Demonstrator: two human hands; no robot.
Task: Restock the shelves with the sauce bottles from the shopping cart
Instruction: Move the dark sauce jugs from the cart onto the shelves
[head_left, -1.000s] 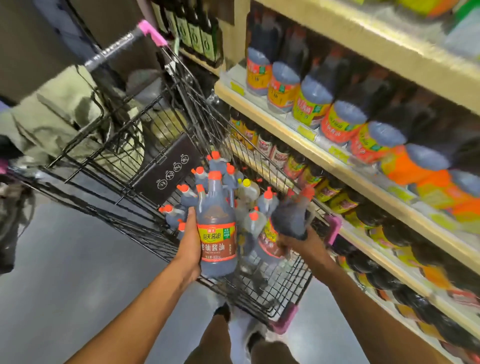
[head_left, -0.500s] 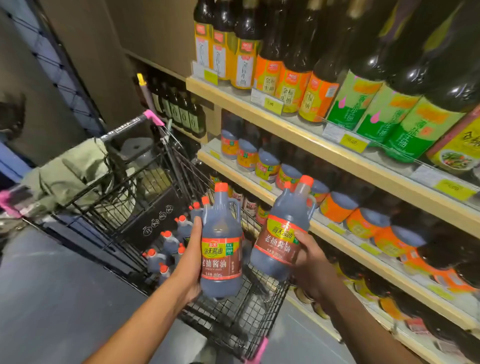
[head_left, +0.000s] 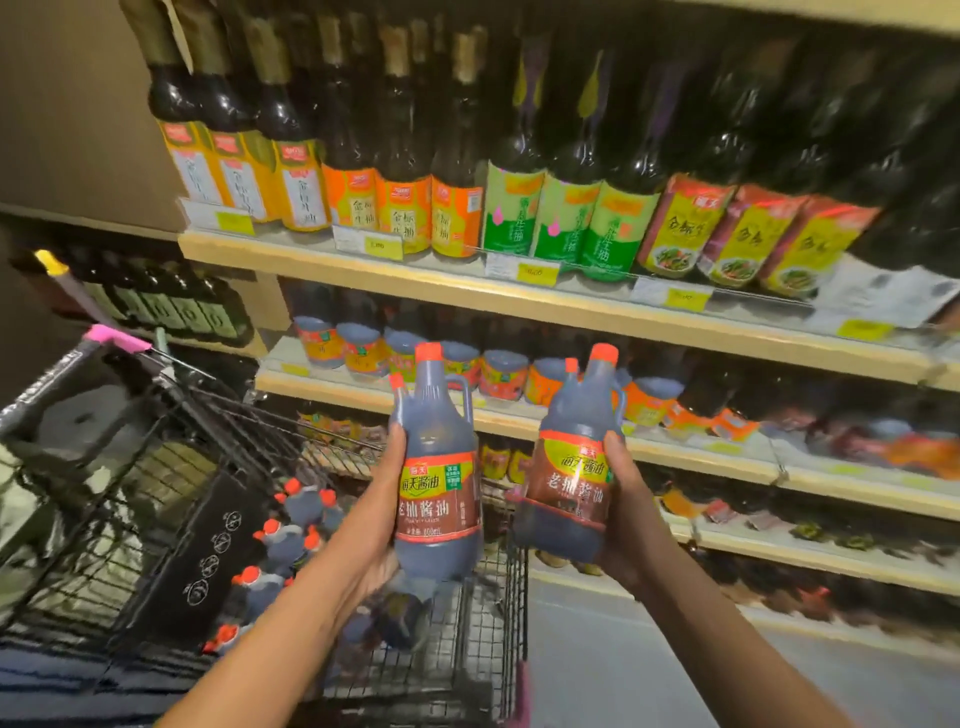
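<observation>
My left hand (head_left: 376, 512) grips a dark soy sauce bottle (head_left: 439, 467) with an orange cap and a red-green label, held upright above the cart's right end. My right hand (head_left: 626, 514) grips a second bottle of the same kind (head_left: 574, 467), tilted slightly left, in front of the shelves. Both bottles are level with the second shelf (head_left: 675, 452) of the rack. The black wire shopping cart (head_left: 156, 493) stands at lower left with several more orange-capped sauce bottles (head_left: 285, 540) lying in its basket.
The top shelf (head_left: 467, 280) carries tall dark bottles with yellow, orange and green labels. The second shelf holds squat jugs with orange labels; lower shelves (head_left: 805, 551) hold more dark bottles. Grey floor (head_left: 623, 649) lies between cart and shelves. The cart handle has a pink end (head_left: 117, 338).
Both hands have lifted their bottles out of the cart and up toward the shelves. The view has tilted upward, bringing the top shelf into sight.
</observation>
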